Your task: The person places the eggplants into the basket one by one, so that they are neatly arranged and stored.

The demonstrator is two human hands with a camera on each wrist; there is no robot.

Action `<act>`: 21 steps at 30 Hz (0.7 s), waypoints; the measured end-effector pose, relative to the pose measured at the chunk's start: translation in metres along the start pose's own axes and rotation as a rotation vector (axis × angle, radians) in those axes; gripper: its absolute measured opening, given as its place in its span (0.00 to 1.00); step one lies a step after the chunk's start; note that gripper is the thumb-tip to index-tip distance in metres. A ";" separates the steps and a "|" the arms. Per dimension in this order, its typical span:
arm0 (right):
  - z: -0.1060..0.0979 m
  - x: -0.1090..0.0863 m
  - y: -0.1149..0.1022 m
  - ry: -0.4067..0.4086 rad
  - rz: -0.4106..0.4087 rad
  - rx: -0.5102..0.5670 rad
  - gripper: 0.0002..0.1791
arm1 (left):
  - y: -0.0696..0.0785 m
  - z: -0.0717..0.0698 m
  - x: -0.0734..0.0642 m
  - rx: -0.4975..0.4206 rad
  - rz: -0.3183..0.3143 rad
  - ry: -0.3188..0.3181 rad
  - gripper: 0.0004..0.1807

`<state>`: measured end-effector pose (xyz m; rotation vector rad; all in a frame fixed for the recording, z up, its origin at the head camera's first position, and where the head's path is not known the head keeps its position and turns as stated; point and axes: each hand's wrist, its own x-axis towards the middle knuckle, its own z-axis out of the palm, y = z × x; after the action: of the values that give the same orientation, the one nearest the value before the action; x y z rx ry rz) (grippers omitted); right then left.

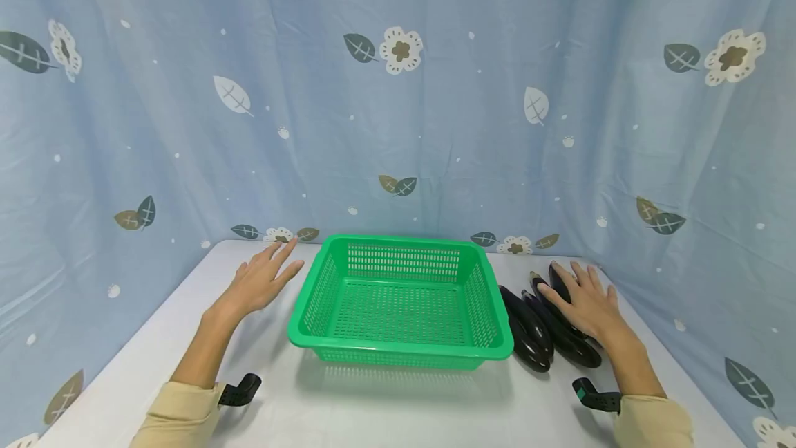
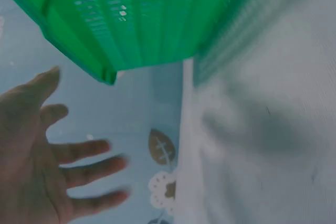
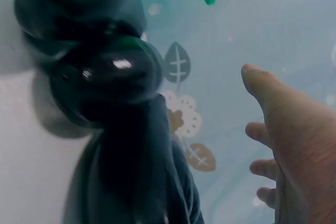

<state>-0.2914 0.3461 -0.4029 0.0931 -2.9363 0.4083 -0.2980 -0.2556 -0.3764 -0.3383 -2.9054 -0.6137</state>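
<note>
A green plastic basket [image 1: 401,346] with slotted walls sits in the middle of the white table, nothing inside it. Left of it, my left hand [image 1: 260,282] hovers with spread fingers; the left wrist view shows the palm [image 2: 26,177] bare and apart from the basket wall [image 2: 152,19]. Several dark, glossy eggplants [image 1: 530,337] lie side by side along the basket's right side. Over the rightmost ones is my right hand [image 1: 587,303], fingers spread and holding nothing, partly hiding them. The right wrist view has the eggplants [image 3: 110,77] beside that hand [image 3: 299,140].
A blue curtain [image 1: 460,123] with leaf and flower prints hangs behind and along both sides of the white table [image 1: 398,413]. Black bands with small devices [image 1: 242,390] sit at both wrists, by the beige sleeves [image 1: 183,410].
</note>
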 end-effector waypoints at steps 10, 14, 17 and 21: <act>-0.005 -0.002 0.022 0.018 -0.013 0.004 0.44 | 0.006 0.003 0.010 -0.389 0.150 -0.154 0.30; -0.006 -0.001 0.031 0.014 -0.042 0.023 0.40 | 0.004 0.004 0.012 -0.464 0.137 -0.176 0.28; -0.006 -0.002 0.038 0.021 -0.074 0.025 0.36 | 0.005 0.004 0.011 -0.523 0.094 -0.194 0.28; -0.010 -0.004 0.043 0.011 -0.099 0.037 0.33 | 0.008 0.003 0.010 -0.614 0.053 -0.218 0.28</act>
<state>-0.2894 0.3907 -0.4057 0.2388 -2.8988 0.4459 -0.3060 -0.2454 -0.3744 -0.5788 -2.8156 -1.5426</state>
